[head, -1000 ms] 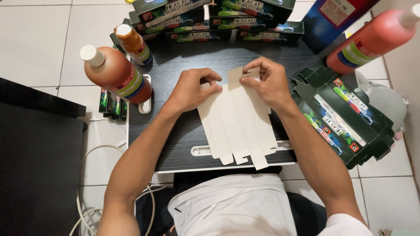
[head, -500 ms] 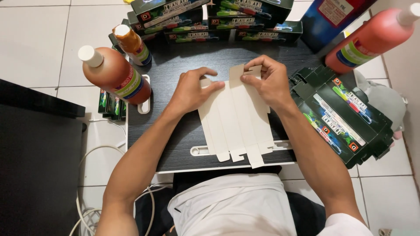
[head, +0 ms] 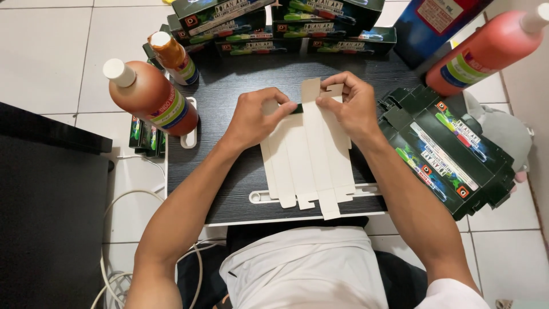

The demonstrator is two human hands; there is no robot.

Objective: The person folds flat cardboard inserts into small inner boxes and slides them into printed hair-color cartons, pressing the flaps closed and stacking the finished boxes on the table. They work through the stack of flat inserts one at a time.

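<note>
Nearest to me I see a white shirt at 6 o'clock, at the edge of the small black table. A white cable curls on the floor at 7 o'clock.

In the middle of the table lies a flat cardboard box blank, plain side up, with its little tabs hanging over the near edge. My left hand sits at the top left of the blank, fingers pinched shut on a flap there. My right hand sits at the top right, thumb and fingers squeezed on another flap. The two hands are close, with one tall flap between them.

At 3 o'clock is a pile of flat dark green printed boxes, just beside my right wrist. At 9 o'clock a big reddish-brown bottle with a white cap leans over the table. A smaller orange bottle stands behind it at 10 o'clock.

Farther off, at 12 o'clock, folded green boxes are stacked in a row. At 2 o'clock lies a red bottle, near a blue container.
</note>
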